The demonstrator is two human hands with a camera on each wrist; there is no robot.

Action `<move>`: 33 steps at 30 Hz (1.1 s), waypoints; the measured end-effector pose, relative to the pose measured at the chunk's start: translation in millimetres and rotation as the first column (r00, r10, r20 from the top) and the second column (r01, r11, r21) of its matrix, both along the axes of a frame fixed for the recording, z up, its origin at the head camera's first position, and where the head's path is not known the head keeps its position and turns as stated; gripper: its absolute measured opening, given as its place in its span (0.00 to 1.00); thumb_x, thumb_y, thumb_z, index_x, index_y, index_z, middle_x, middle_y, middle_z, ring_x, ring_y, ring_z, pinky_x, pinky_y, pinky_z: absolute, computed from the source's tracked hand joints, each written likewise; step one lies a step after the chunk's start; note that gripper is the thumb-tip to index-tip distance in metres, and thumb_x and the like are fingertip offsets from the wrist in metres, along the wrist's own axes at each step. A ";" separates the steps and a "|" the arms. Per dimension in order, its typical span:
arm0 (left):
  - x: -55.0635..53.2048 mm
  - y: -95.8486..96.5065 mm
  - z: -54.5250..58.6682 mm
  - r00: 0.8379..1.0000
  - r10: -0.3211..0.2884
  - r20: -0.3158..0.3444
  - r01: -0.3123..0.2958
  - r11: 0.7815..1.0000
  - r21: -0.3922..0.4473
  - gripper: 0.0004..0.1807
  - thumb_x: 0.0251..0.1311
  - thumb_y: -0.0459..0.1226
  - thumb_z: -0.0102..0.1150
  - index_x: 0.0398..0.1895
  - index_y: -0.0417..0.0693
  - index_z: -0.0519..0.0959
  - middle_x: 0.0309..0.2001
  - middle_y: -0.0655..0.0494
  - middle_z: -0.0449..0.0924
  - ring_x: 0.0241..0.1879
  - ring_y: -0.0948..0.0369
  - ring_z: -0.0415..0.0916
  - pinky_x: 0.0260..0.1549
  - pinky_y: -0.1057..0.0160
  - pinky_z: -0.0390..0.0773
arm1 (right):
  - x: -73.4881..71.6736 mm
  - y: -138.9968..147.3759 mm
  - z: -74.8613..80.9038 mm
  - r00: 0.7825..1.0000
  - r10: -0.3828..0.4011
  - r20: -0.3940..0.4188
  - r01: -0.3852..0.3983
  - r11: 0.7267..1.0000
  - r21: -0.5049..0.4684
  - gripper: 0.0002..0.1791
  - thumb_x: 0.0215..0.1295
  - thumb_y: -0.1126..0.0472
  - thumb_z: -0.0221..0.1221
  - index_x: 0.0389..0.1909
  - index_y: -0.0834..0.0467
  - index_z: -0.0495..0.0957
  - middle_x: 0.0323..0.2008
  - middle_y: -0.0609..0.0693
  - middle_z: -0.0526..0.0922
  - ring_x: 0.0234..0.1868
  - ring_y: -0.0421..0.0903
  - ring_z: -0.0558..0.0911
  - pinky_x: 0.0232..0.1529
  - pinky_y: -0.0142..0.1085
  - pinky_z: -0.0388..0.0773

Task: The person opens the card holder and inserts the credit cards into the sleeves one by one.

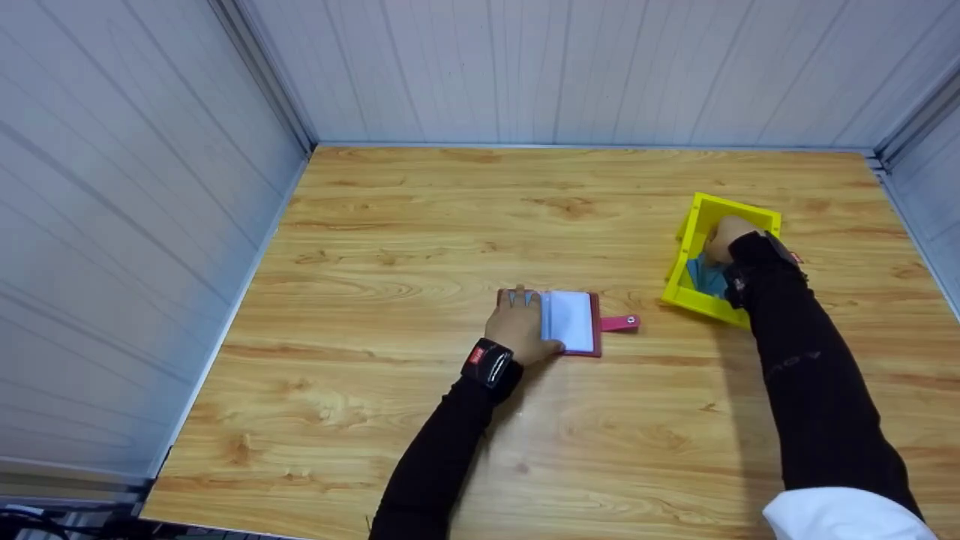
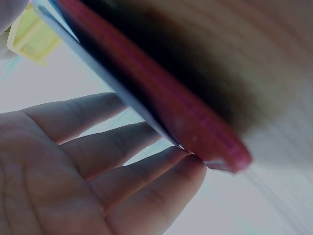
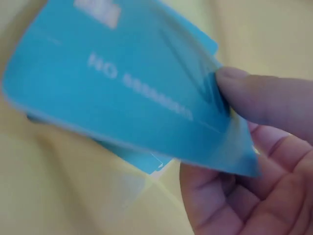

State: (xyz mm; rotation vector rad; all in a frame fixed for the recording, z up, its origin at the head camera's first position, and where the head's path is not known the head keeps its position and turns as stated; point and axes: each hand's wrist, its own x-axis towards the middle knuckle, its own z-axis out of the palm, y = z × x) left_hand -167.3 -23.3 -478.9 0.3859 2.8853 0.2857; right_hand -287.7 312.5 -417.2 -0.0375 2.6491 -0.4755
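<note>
On the wooden table lies an open card holder (image 1: 574, 322) with a red cover, clear sleeves and a pink snap strap (image 1: 619, 322). My left hand (image 1: 517, 330) rests over its left half, fingers spread toward the far edge and thumb at the near edge. In the left wrist view the fairly straight fingers (image 2: 146, 196) touch the cover edge. My right hand (image 1: 727, 236) reaches inside a yellow bin (image 1: 705, 301). There it pinches a blue plastic card (image 3: 107, 98), printed with a number, between thumb and curled fingers; the card bends slightly.
More blue cards (image 3: 139, 159) lie beneath the held one in the bin. Pale panel walls (image 1: 480, 75) stand along the table's back and sides. The wooden tabletop (image 1: 360, 300) stretches left of the card holder.
</note>
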 end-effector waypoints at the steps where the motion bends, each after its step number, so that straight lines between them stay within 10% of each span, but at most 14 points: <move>1: -0.1 0.0 -0.2 1.000 -0.001 0.004 0.001 1.000 -0.002 0.52 0.52 0.62 0.64 0.73 0.38 0.61 0.72 0.36 0.60 0.73 0.41 0.55 0.73 0.50 0.57 | -0.6 1.9 -0.2 1.000 0.002 0.001 -0.002 1.000 -0.011 0.18 0.63 0.65 0.50 0.13 0.54 0.64 0.13 0.43 0.60 0.16 0.40 0.62 0.23 0.32 0.61; 10: 0.0 0.4 0.0 1.000 0.011 0.011 -0.011 1.000 0.002 0.52 0.52 0.62 0.65 0.73 0.39 0.61 0.73 0.36 0.59 0.74 0.42 0.53 0.73 0.51 0.56 | 8.7 16.0 11.7 0.990 -0.108 -0.094 0.096 0.988 -0.122 0.12 0.65 0.60 0.58 0.38 0.68 0.75 0.34 0.60 0.76 0.30 0.49 0.72 0.29 0.36 0.69; 23: -1.0 -0.1 -0.3 1.000 0.016 0.019 -0.017 0.999 0.029 0.53 0.51 0.61 0.66 0.73 0.39 0.61 0.73 0.36 0.59 0.74 0.40 0.54 0.73 0.50 0.57 | 28.7 10.2 39.3 0.942 -0.285 -0.179 0.200 0.902 -0.384 0.29 0.71 0.46 0.53 0.61 0.65 0.68 0.67 0.70 0.65 0.67 0.66 0.64 0.61 0.54 0.66; 33: -1.9 -0.2 1.3 1.000 0.010 0.020 -0.011 0.999 0.041 0.51 0.53 0.61 0.65 0.73 0.40 0.62 0.73 0.38 0.59 0.74 0.41 0.54 0.73 0.51 0.58 | 48.5 -41.9 31.4 0.931 -0.221 -0.292 0.065 0.884 -0.463 0.22 0.70 0.51 0.57 0.56 0.62 0.75 0.57 0.63 0.78 0.44 0.40 0.77 0.37 0.25 0.71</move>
